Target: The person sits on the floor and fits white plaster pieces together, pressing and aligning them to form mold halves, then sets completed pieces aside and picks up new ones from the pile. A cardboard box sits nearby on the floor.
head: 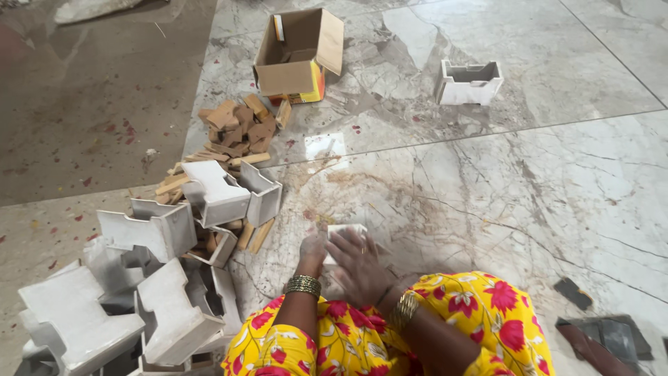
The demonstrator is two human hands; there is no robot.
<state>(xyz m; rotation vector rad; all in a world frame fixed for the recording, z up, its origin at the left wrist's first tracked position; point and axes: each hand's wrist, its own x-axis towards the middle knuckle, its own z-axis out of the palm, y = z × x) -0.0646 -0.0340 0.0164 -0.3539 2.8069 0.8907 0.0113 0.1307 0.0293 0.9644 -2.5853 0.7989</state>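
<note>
Both my hands rest on a small white piece [346, 230] lying on the marble floor right in front of me. My left hand [312, 248] grips its left side with the fingers curled. My right hand [356, 264] lies flat over the piece, fingers spread, and hides most of it. Gold bangles ring both wrists, and my yellow flowered sleeves fill the bottom of the view.
A heap of white moulded pieces [163, 271] lies at my left, with small wooden blocks [240, 129] behind it. An open cardboard box [296, 52] stands farther back, and a single white piece [468, 82] at the back right. Dark flat scraps [602, 338] lie at the right.
</note>
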